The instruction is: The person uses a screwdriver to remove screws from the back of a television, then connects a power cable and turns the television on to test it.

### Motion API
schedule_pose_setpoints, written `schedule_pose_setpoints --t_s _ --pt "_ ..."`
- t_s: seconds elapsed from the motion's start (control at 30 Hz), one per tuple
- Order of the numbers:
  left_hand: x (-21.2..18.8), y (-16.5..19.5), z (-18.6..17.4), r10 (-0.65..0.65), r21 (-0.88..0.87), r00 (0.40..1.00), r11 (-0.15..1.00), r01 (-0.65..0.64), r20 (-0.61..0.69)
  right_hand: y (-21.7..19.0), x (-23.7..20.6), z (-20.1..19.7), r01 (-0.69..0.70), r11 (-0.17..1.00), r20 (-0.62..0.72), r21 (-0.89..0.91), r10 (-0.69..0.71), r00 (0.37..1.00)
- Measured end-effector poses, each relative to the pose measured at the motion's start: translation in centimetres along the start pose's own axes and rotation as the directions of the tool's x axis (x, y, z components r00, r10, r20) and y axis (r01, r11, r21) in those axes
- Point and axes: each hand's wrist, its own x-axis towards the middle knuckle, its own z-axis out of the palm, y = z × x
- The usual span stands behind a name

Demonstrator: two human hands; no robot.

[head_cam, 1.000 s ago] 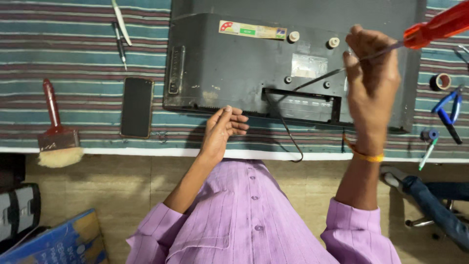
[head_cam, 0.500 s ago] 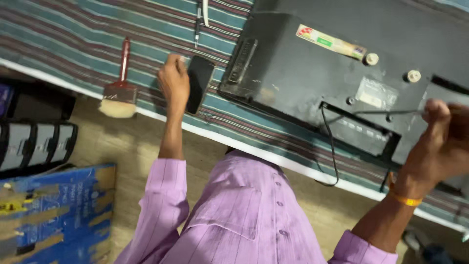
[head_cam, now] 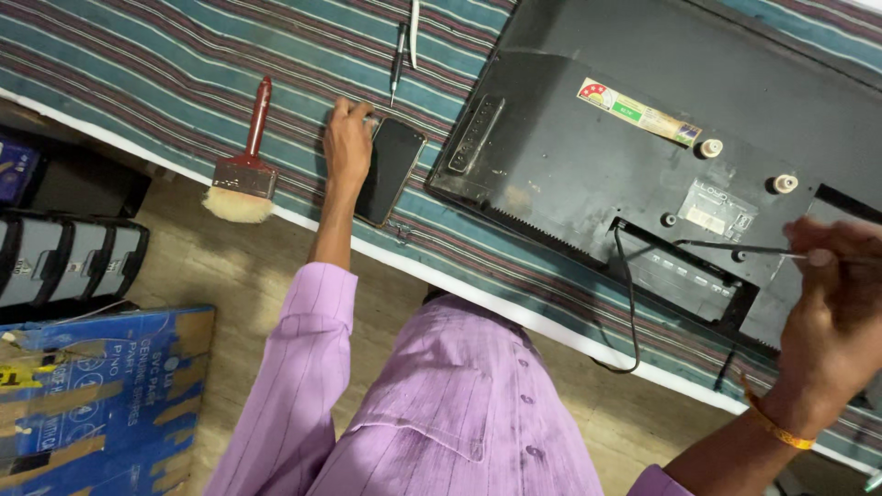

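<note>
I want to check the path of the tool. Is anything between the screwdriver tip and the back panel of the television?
Nothing visible is in the way. The right hand holds the screwdriver, whose thin shaft reaches over the recessed part of the television back. The black cable hangs to the side of the tip, not across it.

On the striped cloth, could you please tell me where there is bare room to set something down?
Bare striped cloth lies left of the brush, and between the brush and the left hand. It is crowded around the phone, the thin tools and the black monitor, where the right hand holds a screwdriver.
</note>
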Motion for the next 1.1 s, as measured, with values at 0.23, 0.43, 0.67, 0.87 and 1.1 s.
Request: schedule_pose_setpoints --t_s 0.23,0.43,0.67,0.87,1.1 --pt "0.3 -0.6 1.7 0.117 0.124 0.993 0.986 -0.113 -0.025 0.4 -1.4 2.0 0.148 0.98 -0.127 -0.135 -0.165 0.978" --pt "1.1 -1.1 2.0 0.065 0.02 0.987 0.998 -0.062 -0.15 -1.6 0.1 2.0 0.172 0.952 -0.141 -0.252 -0.212 0.967" --pt "-2.7 8.3 1.8 -0.168 -0.948 0.972 0.248 0.202 0.163 -2.5 -2.0 -0.3 0.103 0.995 -0.328 0.009 -0.094 0.94" --pt "-9.0 20.1 4.0 0.08 -0.768 0.781 -0.144 0.624 0.619 -4.1 -5.1 -0.6 0.119 0.962 -0.362 0.246 -0.022 0.932" --pt "-14.5 25.4 7.3 0.279 -0.456 0.552 -0.342 0.822 0.786 -5.3 -8.5 0.1 0.052 0.911 -0.322 0.408 0.091 0.942"
